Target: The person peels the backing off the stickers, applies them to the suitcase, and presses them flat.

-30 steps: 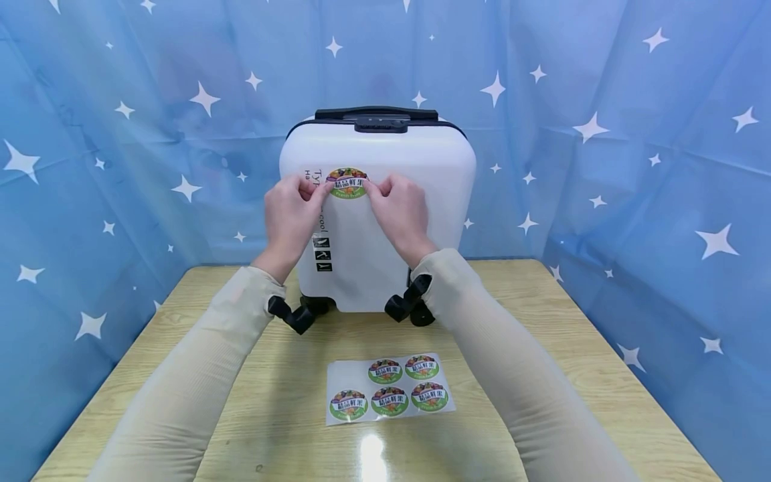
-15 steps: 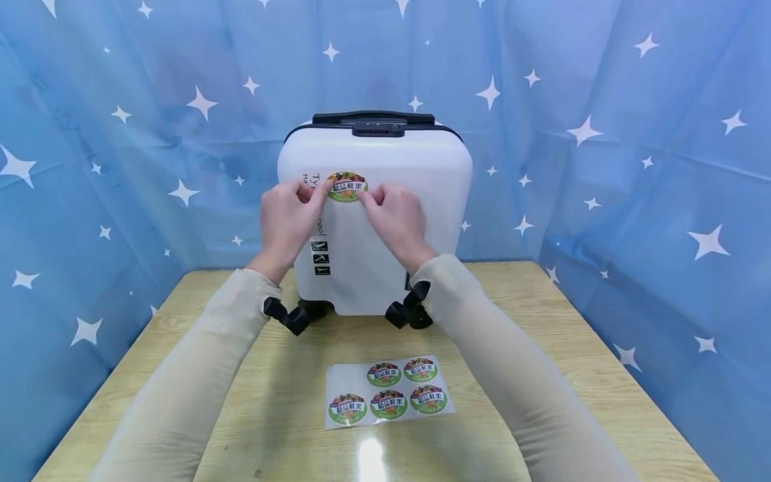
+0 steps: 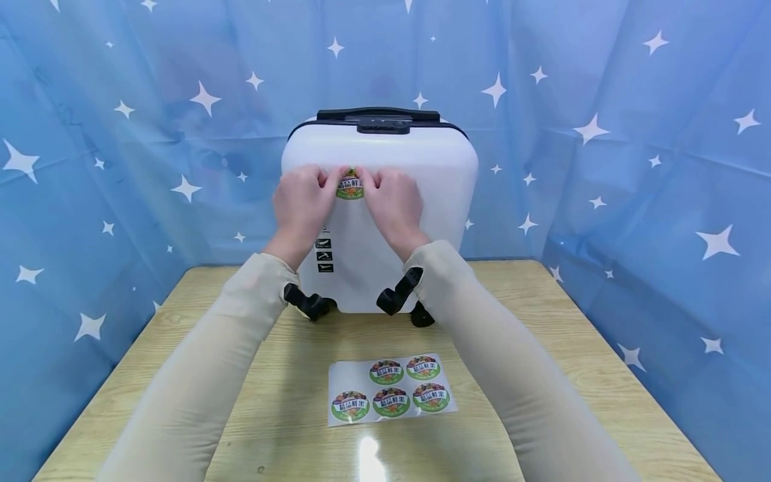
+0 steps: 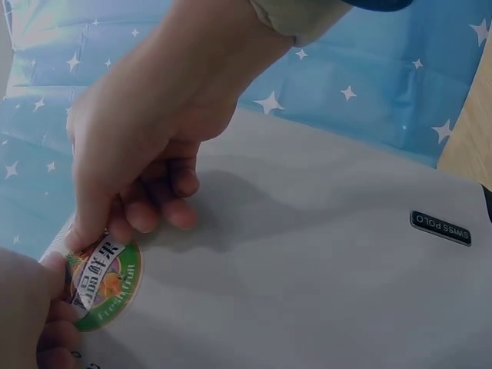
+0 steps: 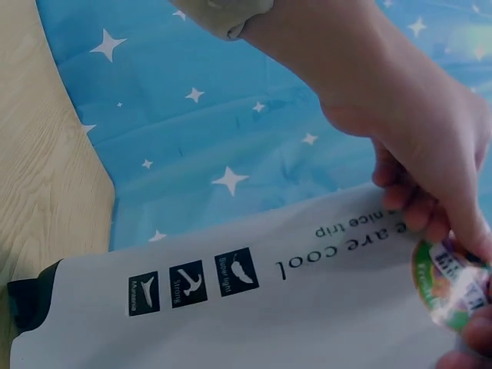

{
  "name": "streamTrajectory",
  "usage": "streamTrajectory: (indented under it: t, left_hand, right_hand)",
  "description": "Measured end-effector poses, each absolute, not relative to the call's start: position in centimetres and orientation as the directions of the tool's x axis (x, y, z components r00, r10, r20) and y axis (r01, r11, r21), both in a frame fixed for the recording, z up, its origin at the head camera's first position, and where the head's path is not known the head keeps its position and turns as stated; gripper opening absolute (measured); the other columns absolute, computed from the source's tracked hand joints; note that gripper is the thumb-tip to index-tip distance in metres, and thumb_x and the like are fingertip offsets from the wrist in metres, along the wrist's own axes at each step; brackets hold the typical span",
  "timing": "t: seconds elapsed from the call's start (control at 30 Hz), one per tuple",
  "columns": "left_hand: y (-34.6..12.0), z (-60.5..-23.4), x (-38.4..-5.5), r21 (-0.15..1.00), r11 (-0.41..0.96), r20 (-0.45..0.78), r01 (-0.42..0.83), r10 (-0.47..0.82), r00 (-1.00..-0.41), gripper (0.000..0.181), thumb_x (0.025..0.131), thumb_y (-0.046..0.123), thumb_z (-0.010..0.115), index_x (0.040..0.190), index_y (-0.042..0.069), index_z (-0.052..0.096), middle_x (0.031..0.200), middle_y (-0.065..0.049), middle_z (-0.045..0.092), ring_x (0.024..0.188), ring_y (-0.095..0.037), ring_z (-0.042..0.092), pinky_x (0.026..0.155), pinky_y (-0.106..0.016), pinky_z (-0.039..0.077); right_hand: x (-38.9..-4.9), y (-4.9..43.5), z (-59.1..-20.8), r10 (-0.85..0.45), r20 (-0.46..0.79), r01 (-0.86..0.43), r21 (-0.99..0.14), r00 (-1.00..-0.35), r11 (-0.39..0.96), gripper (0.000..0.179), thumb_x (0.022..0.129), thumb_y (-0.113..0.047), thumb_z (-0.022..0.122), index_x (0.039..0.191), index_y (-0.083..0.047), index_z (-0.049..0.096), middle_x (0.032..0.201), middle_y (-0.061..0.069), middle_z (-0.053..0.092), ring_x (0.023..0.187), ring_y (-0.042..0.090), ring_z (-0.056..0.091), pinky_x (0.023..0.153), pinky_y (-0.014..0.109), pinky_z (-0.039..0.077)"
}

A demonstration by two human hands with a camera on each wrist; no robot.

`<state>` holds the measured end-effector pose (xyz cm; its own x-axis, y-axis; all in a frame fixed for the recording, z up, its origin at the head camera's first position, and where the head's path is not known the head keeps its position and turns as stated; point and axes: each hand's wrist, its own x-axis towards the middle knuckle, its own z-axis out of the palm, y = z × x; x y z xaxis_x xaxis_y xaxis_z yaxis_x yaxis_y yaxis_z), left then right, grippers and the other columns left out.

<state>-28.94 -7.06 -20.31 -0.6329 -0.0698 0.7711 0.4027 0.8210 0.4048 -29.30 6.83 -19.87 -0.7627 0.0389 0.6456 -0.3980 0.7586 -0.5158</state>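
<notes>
A round fruit sticker (image 3: 350,189) with a green lower border lies against the upper front of a white suitcase (image 3: 373,281). My left hand (image 3: 304,204) presses a thumb on its upper left part, and my right hand (image 3: 394,201) does the same at the upper right. The thumbs come close together, covering the sticker's sides. In the left wrist view, the right hand (image 4: 146,131) reaches down with its thumb on the sticker (image 4: 115,288), other fingers loosely bent beside it. The right wrist view shows the left hand (image 5: 415,131) with its thumb at the sticker (image 5: 442,288).
A white sticker sheet (image 3: 346,371) bearing several matching stickers lies on the wooden table (image 3: 530,308) before the suitcase. Black wheels (image 3: 421,314) carry the case. A blue star-patterned curtain (image 3: 602,194) hangs behind and on both sides. Printed text and black icons (image 5: 188,284) mark the case front.
Both hands have shifted from the sticker's left and right edges inward and up, thumbs now near its top middle. The sticker stays in place on the suitcase.
</notes>
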Motion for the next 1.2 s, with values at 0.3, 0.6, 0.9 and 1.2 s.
streamTrajectory:
  t: [0.3, 0.6, 0.9, 1.2]
  left_hand:
    - [-7.3, -22.0, -28.8, 0.429, 0.818, 0.748, 0.384, -0.084, -0.658, 0.05, 0.087, 0.046, 0.059, 0.055, 0.009, 0.049, 0.05, -0.004, 0.042, 0.049, -0.019, 0.045, 0.043, -0.03, 0.032]
    - [-7.2, -23.2, -28.6, 0.453, 0.803, 0.728, 0.387, -0.083, -0.681, 0.049, 0.088, 0.047, 0.057, 0.056, 0.01, 0.055, 0.05, -0.003, 0.047, 0.049, -0.017, 0.045, 0.042, -0.03, 0.032]
    - [-7.1, -23.5, -28.7, 0.474, 0.783, 0.722, 0.403, -0.084, -0.687, 0.044, 0.089, 0.043, 0.058, 0.061, 0.009, 0.059, 0.055, -0.003, 0.049, 0.052, -0.016, 0.045, 0.045, -0.03, 0.033]
    - [-7.1, -23.4, -28.7, 0.464, 0.78, 0.743, 0.42, -0.085, -0.663, 0.048, 0.087, 0.043, 0.061, 0.055, 0.009, 0.053, 0.051, -0.003, 0.047, 0.049, -0.017, 0.045, 0.043, -0.029, 0.032]
  right_hand:
    - [-29.3, 6.7, -21.3, 0.009, 0.622, -0.39, -0.502, -0.783, 0.772, 0.051, 0.092, -0.044, 0.053, 0.054, -0.01, 0.047, 0.048, 0.002, 0.039, 0.044, 0.017, 0.041, 0.041, 0.024, 0.025]
    - [-29.3, 6.7, -22.8, -0.011, 0.636, -0.42, -0.498, -0.772, 0.759, 0.053, 0.092, -0.044, 0.054, 0.052, -0.011, 0.045, 0.047, 0.001, 0.039, 0.043, 0.016, 0.039, 0.041, 0.024, 0.024]
    - [-29.3, 6.7, -23.1, -0.012, 0.637, -0.425, -0.499, -0.771, 0.755, 0.051, 0.092, -0.041, 0.056, 0.052, -0.01, 0.045, 0.046, 0.0, 0.038, 0.042, 0.015, 0.039, 0.04, 0.023, 0.024]
    - [-29.4, 7.1, -23.1, 0.017, 0.622, -0.417, -0.545, -0.783, 0.727, 0.055, 0.091, -0.043, 0.057, 0.049, -0.01, 0.045, 0.044, 0.001, 0.039, 0.041, 0.016, 0.039, 0.04, 0.023, 0.023]
